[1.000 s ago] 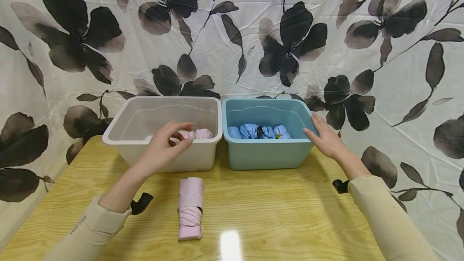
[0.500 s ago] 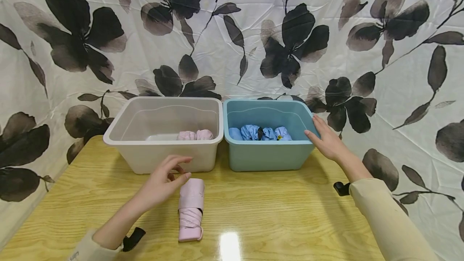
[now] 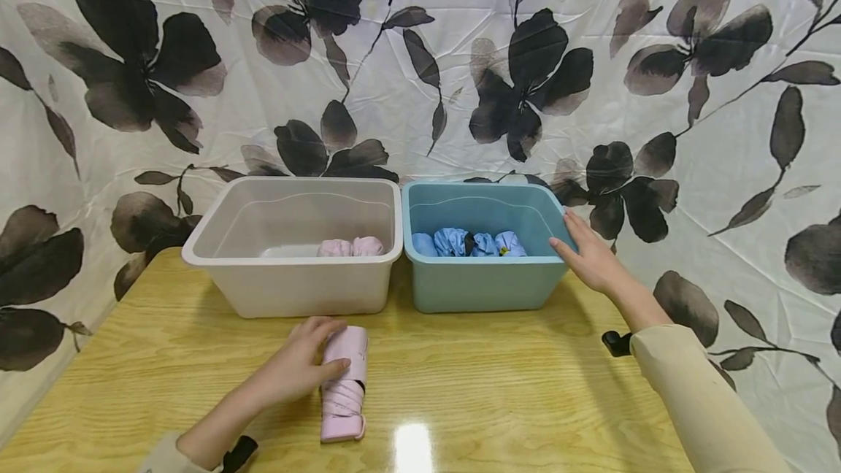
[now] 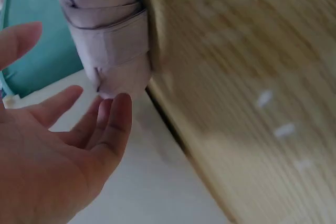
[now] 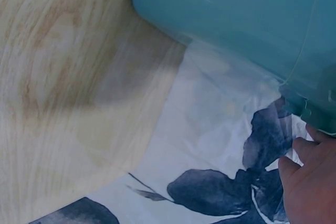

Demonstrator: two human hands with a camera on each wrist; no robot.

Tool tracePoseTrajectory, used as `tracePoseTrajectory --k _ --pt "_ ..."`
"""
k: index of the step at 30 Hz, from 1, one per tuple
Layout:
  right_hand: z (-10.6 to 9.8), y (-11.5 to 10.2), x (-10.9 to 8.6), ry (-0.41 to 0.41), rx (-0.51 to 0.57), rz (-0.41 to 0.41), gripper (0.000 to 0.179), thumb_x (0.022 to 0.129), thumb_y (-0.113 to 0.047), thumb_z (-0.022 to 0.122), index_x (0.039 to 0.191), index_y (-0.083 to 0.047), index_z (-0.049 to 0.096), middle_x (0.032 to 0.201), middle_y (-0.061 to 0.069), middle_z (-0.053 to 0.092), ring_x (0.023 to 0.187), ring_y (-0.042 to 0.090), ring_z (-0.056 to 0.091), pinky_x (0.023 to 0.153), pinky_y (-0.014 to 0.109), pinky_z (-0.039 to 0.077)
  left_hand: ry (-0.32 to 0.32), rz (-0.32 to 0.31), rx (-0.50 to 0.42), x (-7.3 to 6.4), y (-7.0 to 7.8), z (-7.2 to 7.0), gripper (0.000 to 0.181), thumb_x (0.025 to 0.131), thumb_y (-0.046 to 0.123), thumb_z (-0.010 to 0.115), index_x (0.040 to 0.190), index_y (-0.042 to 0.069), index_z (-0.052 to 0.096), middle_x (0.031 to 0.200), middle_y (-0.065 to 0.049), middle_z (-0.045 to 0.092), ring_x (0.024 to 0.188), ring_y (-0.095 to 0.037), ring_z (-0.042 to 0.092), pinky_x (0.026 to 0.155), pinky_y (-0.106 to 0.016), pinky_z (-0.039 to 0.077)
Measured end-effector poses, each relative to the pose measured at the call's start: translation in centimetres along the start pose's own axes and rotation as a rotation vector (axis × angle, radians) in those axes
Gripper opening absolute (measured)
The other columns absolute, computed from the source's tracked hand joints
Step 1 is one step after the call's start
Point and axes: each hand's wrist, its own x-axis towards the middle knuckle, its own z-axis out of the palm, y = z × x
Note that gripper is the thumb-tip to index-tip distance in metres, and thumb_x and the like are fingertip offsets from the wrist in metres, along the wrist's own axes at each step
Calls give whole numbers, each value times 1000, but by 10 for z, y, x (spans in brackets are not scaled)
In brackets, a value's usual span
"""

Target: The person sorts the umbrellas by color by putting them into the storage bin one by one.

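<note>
A folded pink umbrella (image 3: 344, 393) lies on the table in front of the grey-white bin (image 3: 223, 279). My left hand (image 3: 296, 363) is at its far end, thumb and fingers spread. In the left wrist view the fingertips (image 4: 122, 109) are at the end of the umbrella (image 4: 113, 40) and the thumb stands apart from it. My right hand (image 3: 594, 258) rests on the right rim of the teal bin (image 3: 486, 287), its fingers extended. In the right wrist view that hand (image 5: 312, 182) shows only in part, by the bin's edge.
Two pink bundles (image 3: 351, 247) lie at the right end of the grey-white bin. Several blue bundles (image 3: 453, 241) lie in the teal bin. Both bins stand side by side at the back of the wooden table (image 3: 512, 385), before a flowered cloth (image 3: 420, 64).
My left hand has come down from above the grey-white bin's front rim to the umbrella on the table. The right hand has stayed on the teal bin's rim.
</note>
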Motion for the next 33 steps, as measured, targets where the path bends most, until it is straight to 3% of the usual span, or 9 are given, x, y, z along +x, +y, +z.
tracePoseTrajectory --k 6,12,26,33 --pt "1 0 0 4 9 0 81 110 -50 40 165 2 11 173 22 6 158 47 7 123 71 13 -28 -43 52 2 -7 8 78 87 42 82 147 1 55 141 -23 55 129 -46 50 104 -68 46" --pt "2 -2 -1 14 11 -6 80 110 -47 42 165 3 13 173 24 8 157 48 9 123 71 14 -51 -78 11 2 -9 16 87 83 47 85 150 2 51 135 -20 56 122 -40 58 102 -61 51" --pt "0 -2 -2 15 11 7 80 110 -47 41 165 2 12 173 23 7 157 48 8 123 71 14 -11 -153 -77 9 -3 22 84 77 32 92 145 1 54 136 -21 54 117 -37 61 100 -60 53" --pt "2 -2 0 26 9 3 80 110 -48 42 165 2 13 173 22 9 157 48 9 123 71 15 12 -138 -148 9 -2 23 79 78 23 92 144 0 54 135 -20 53 121 -36 58 104 -57 50"
